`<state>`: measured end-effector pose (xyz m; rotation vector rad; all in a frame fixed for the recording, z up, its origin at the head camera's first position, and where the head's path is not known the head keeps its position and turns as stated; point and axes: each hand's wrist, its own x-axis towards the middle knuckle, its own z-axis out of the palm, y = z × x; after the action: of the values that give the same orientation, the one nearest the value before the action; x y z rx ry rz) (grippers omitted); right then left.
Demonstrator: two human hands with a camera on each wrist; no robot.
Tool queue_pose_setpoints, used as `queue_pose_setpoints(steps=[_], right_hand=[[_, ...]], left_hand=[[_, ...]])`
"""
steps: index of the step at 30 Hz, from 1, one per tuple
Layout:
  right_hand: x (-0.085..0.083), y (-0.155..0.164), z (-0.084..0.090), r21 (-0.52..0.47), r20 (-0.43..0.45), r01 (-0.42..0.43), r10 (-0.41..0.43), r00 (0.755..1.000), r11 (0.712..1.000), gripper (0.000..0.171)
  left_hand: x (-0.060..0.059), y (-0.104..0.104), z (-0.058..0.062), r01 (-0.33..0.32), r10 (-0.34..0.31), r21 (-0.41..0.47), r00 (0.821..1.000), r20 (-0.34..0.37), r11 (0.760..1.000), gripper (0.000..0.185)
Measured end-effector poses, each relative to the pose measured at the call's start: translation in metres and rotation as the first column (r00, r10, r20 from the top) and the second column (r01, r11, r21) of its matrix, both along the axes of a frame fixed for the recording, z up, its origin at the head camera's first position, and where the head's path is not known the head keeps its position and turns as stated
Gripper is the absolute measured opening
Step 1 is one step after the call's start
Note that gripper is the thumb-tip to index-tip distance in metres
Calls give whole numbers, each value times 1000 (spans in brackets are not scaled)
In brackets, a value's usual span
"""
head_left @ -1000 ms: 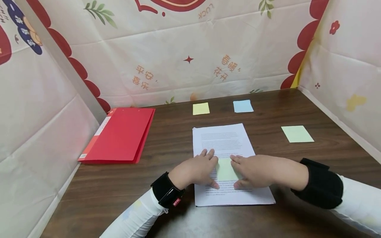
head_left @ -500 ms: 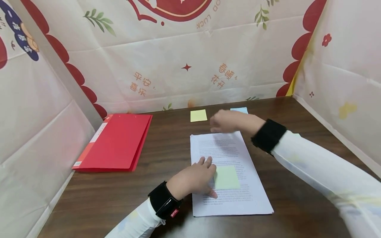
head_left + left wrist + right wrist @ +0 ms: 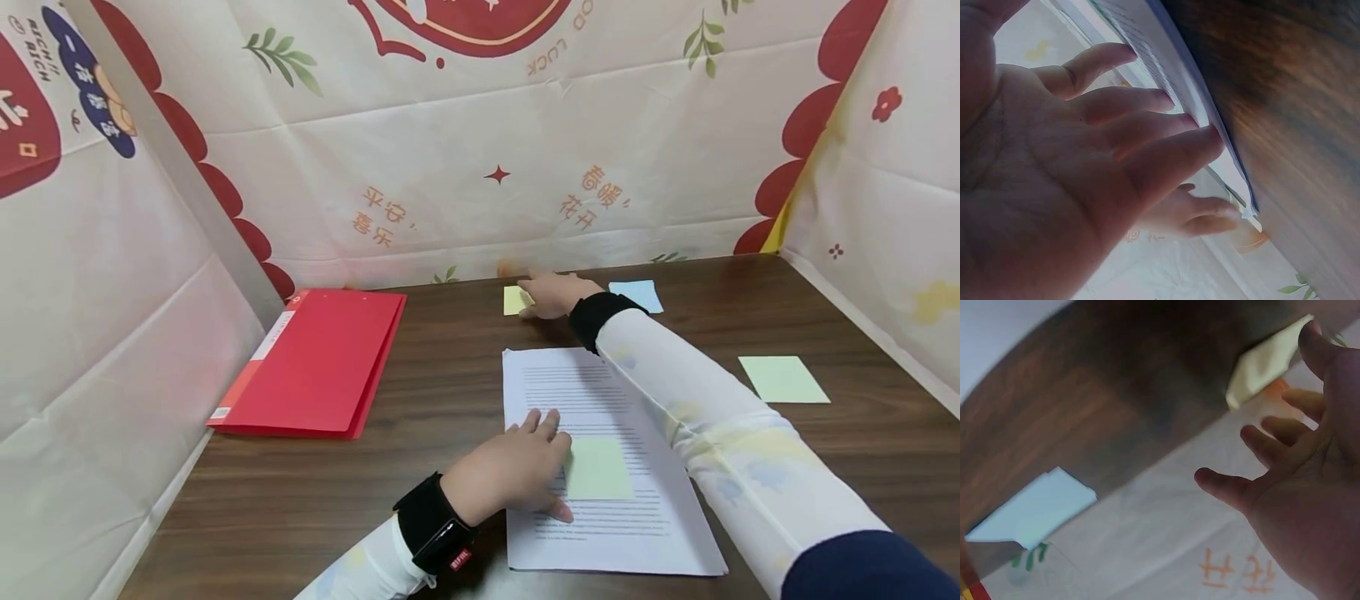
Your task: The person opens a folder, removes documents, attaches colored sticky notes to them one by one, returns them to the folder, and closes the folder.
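We have the yellow sticky note (image 3: 513, 301) near the far edge of the wooden table (image 3: 285, 483), its right part hidden by the right hand (image 3: 553, 295). That hand's fingers and thumb are spread, with nothing pinched between them; the thumb tip is at one end of the note, though we cannot tell whether it touches. For a clean lift, we would judge it best to catch one edge with a fingertip and meet it with the thumb, rather than press down on the middle; thin paper like this probably creases easily.

Nearer us, the left hand (image 3: 513, 475) rests, fingers spread, on the printed pages (image 3: 622, 550), beside the left edge of the green sticky note (image 3: 600, 468) lying on them. Keeping that pressure light but steady should stop the sheets sliding. The right sleeve (image 3: 705, 425) crosses above the pages, so we would hold it clear of them.

Farther out lie the blue sticky note (image 3: 637, 295), another green note (image 3: 783, 379) and the red folder (image 3: 315, 362).
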<state>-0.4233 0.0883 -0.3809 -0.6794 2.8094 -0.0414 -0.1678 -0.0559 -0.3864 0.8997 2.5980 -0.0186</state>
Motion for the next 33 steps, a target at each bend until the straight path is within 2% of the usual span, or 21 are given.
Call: queue_pose_setpoints(steps=[2,6,9,13,20,22,27,29,33], right_hand=[[-2,2,-3,5,2,-3,3,1000,1000,54],[-7,8,-6,22,-120,-71,73,990,997,26],[-10,9,-7,26,-197,-127,130,972,992,15],[-12,9,-11,52,-203,-177,184,962,983,15],[-15,11,-11,72,-186,-164,175,967,984,20],[-15,11,-11,83,-211,-182,195,958,980,17],[-14,9,-16,145,-308,-271,303,902,952,13],[-14,8,-17,156,-336,-279,316,887,948,12],[-14,6,-16,146,-383,-255,293,876,956,11]], left_hand=[[0,1,1,9,-9,-4,1000,-4,1000,93],[-2,3,4,28,-28,-14,999,-19,1000,91],[-4,2,5,29,-29,-21,999,-16,999,90],[-5,0,5,33,-33,-25,999,2,999,90],[-5,0,3,41,-41,-24,999,-5,999,89],[-5,-1,3,38,-39,-23,999,-6,999,89],[-6,-2,1,40,-40,-27,999,3,999,90],[-6,-3,1,47,-47,-25,999,0,999,91],[-7,-6,1,43,-43,2,999,-16,999,84]])
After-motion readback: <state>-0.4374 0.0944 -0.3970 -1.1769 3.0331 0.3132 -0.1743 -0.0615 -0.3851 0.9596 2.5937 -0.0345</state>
